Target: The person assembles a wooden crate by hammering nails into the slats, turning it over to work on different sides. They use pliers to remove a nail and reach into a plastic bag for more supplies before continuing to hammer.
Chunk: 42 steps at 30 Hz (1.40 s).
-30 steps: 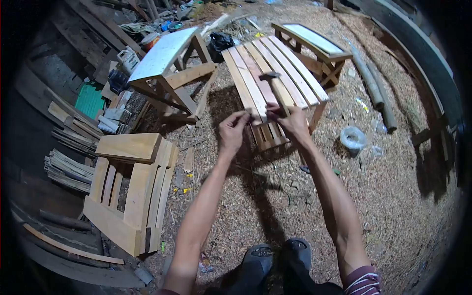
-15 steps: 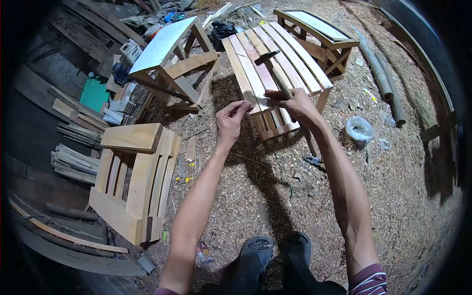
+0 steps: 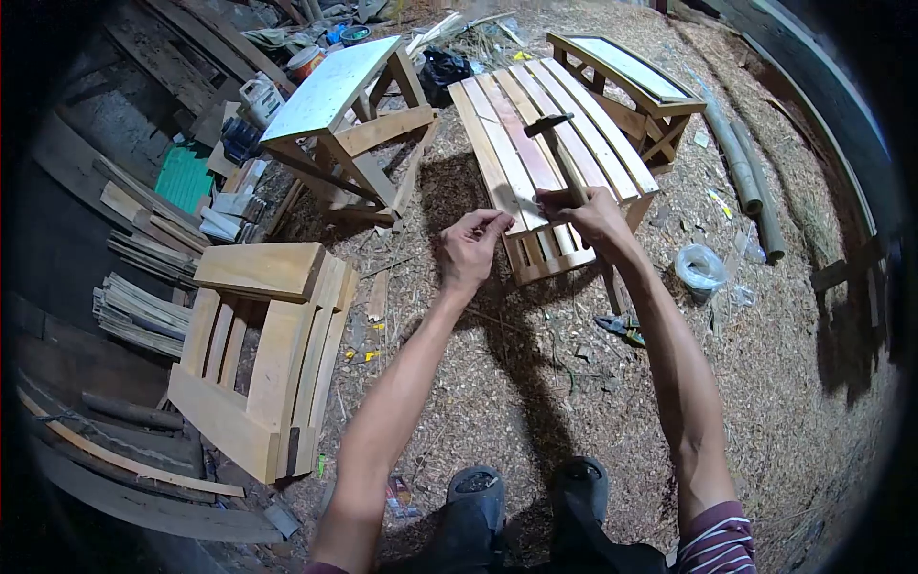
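My right hand [image 3: 595, 216] is wrapped round the wooden handle of a hammer [image 3: 566, 165], whose dark head is raised over a slatted wooden table [image 3: 507, 143]. My left hand [image 3: 469, 247] is at the near left corner of that table, thumb and forefinger pinched together at the end of a slat. Whatever lies between those fingertips is too small to make out. Light slats with narrow gaps form the tabletop, and one in the middle looks reddish.
A white-topped wooden frame [image 3: 330, 91] stands at the upper left, and another white-topped table [image 3: 622, 67] behind right. A slatted wooden piece [image 3: 273, 383] lies at left. Pliers [image 3: 620, 328] and a plastic-lined bucket [image 3: 700, 268] are on the shavings-covered ground. Poles [image 3: 755, 191] lie at right.
The view has shifted slightly, so the table and surroundings appear a little moved. The hammer head has moved slightly right in view. Both hands keep nearly the same place at the table's near edge.
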Each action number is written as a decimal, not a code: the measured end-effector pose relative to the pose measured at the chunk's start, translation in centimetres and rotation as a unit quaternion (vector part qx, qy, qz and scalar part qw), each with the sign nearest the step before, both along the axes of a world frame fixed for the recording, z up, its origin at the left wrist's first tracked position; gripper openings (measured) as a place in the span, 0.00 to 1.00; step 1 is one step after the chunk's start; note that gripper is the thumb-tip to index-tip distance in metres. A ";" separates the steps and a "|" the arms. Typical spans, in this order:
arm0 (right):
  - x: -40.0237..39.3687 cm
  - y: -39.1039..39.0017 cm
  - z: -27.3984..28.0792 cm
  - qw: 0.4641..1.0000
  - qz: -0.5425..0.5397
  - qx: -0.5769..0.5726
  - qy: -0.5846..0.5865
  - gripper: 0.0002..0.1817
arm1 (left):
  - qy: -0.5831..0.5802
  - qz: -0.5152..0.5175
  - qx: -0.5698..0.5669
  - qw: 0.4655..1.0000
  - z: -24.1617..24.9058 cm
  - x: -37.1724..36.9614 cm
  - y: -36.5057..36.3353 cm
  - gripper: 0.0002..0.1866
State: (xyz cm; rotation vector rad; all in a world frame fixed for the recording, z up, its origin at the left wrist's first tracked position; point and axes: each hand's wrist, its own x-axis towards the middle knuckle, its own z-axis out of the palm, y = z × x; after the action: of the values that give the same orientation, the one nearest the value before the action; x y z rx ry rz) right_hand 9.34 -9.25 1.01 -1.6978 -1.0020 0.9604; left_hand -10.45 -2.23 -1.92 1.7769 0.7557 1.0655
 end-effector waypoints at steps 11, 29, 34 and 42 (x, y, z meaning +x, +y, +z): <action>-1.0 -1.4 2.3 0.999 -0.010 -0.021 -0.034 0.12 | 0.009 0.022 0.119 0.993 0.2 0.3 0.1 0.07; -3.6 -6.7 0.1 0.977 0.026 -0.008 -0.210 0.19 | -0.009 0.008 0.116 0.993 -0.7 0.4 1.1 0.07; -4.6 -7.1 -0.7 0.983 0.032 -0.002 -0.181 0.21 | -0.039 0.023 0.151 0.987 -0.8 0.5 0.5 0.05; -6.2 -7.9 1.7 0.983 0.027 0.046 -0.174 0.21 | -0.013 0.069 0.196 0.978 -0.3 0.3 -1.2 0.03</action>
State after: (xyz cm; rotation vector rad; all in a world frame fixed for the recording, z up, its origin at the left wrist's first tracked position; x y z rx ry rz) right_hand 3.16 -17.13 2.74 -1.8047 -1.3055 0.6504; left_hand -10.13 -3.41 -2.19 2.0564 0.6944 1.4039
